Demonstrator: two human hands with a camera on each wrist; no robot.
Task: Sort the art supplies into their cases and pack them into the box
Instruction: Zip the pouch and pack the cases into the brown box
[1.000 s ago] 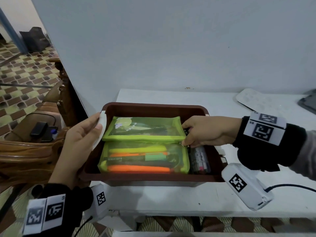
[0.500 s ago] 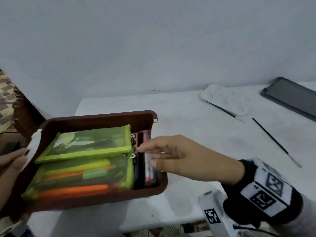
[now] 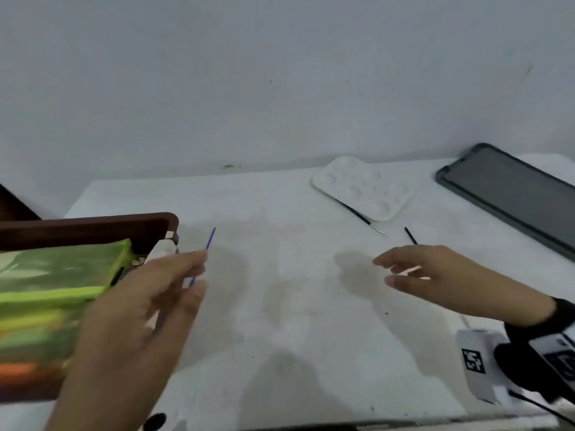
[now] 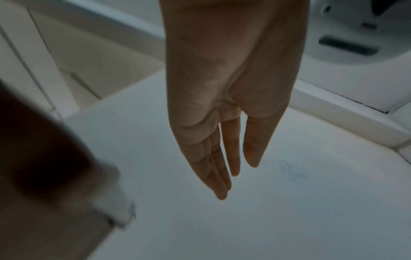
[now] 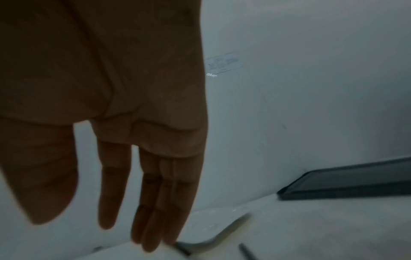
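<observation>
The brown box (image 3: 93,222) stands at the left with green mesh pouches (image 3: 59,275) packed inside. My left hand (image 3: 200,269) hovers just right of the box, fingers straight and holding nothing. A thin purple brush (image 3: 211,239) shows on the table past its fingertips. My right hand (image 3: 382,271) reaches over the middle of the table, fingers extended and empty. A black brush (image 3: 410,236) lies just beyond it. Another black brush (image 3: 361,217) rests against the white palette (image 3: 361,191). In the wrist views both palms (image 4: 222,88) (image 5: 133,88) are bare.
A dark flat tablet (image 3: 510,194) lies at the far right against the wall, also visible in the right wrist view (image 5: 347,184). The white table (image 3: 280,306) ends at a front edge near me. The palette (image 5: 211,234) sits just past my right fingertips.
The view has swung right. My right hand has left the box and moved right towards the brushes. My left hand has come off the box's left rim to the box's right side.
</observation>
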